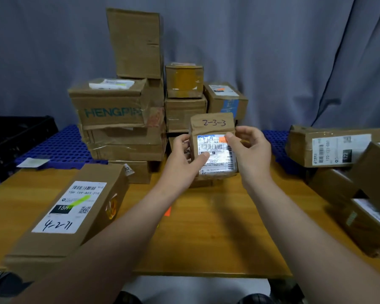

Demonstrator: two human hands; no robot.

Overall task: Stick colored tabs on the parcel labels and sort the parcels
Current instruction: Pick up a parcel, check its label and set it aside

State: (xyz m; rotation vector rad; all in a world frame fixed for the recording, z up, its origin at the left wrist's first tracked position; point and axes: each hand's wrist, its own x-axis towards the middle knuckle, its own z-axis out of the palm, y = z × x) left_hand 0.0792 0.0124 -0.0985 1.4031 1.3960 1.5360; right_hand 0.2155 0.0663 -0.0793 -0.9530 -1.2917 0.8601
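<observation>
Parcel (213,126) upright over open tabletop (206,233): left hand (182,163) clamps its left edge, right hand (250,150) pinches orange tab (223,139) at label (215,154) corner.

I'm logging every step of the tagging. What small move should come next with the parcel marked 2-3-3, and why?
Probably press the orange tab flat with the right hand. Its thumb and finger hold the tab at the top right corner of the label, while the left hand grips the parcel upright, so the tab seems placed but not yet rubbed down.
</observation>
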